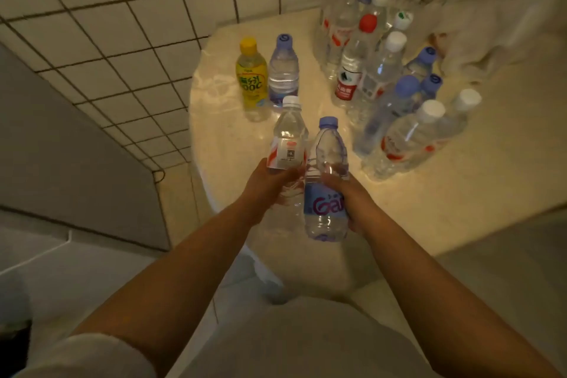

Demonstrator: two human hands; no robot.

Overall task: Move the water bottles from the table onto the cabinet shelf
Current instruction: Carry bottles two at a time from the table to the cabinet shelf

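My left hand [266,186] grips a clear white-capped bottle with a red and white label [288,138] around its lower half. My right hand [352,202] grips a clear bottle with a blue cap and blue label [325,193]. Both bottles are held side by side above the near edge of the round cream table [429,193]. Further back on the table stand a yellow-capped bottle with a yellow label [250,77] and a blue-capped bottle [283,70]. Several more bottles cluster at the right [383,77]. No cabinet shelf is in view.
A white tiled wall [122,24] runs behind and left of the table. A grey surface [61,147] lies at the left. Crumpled white plastic [497,31] sits at the table's back right, with coloured items behind it.
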